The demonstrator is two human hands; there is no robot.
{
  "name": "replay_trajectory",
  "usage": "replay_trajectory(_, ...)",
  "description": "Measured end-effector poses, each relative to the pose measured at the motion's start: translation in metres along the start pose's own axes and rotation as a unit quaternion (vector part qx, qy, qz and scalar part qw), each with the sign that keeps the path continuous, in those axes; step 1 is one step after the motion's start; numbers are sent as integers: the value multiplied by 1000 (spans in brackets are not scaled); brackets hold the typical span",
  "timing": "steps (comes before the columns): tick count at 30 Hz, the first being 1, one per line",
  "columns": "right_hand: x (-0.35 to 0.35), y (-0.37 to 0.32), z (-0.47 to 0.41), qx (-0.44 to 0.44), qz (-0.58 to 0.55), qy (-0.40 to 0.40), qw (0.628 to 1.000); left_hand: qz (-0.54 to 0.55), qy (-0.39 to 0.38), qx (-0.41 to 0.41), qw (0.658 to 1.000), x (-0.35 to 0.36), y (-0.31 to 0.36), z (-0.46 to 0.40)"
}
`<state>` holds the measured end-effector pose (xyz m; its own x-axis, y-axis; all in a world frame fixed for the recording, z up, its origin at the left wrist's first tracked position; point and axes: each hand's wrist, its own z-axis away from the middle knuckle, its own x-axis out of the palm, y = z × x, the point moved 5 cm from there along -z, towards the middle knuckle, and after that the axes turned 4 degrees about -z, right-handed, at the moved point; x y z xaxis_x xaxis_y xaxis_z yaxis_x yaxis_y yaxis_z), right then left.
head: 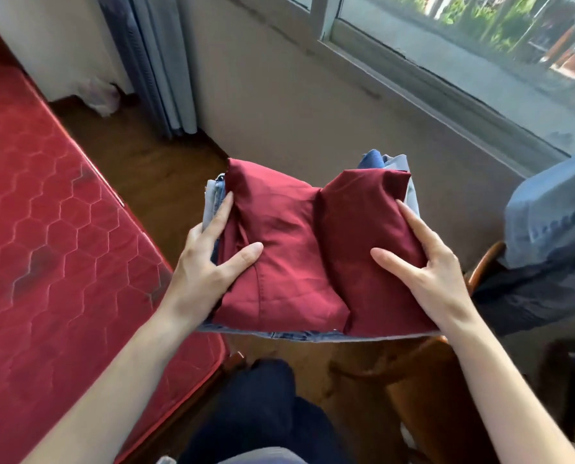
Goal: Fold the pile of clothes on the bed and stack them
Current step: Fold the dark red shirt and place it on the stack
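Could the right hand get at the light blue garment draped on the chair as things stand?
Probably not right away. The right hand grips the stack of folded clothes together with the left hand. The blue garment lies close to its right with nothing between, but letting go would leave the stack on one hand.

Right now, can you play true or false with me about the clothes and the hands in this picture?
1. Both hands hold the stack of clothes. True: the left hand and the right hand grip its two sides.
2. The top piece is a dark red garment. True.
3. The stack lies on the red mattress. False: it is held off to the side of the mattress, above the wooden floor.
4. Under the red piece there is blue denim. True: denim edges stick out at the left and along the bottom.
5. The window is on the left. False: it is at the upper right; the mattress is on the left.
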<state>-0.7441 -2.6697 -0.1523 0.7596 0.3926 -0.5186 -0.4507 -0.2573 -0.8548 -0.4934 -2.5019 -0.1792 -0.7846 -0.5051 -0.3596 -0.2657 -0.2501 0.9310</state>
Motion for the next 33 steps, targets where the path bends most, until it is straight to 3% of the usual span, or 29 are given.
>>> replay_trajectory(15,58,6,-232,-36,-4,-118,992,-15,97,-53,994,-10,-16,-170)
replay_trajectory(25,193,-57,-397,-73,-36,-229,970,-64,215,-87,971,-111,-34,-287)
replay_trajectory(33,312,-102,-511,-117,-19,-353,928,-27,307,-161,938,-171,-79,-351)
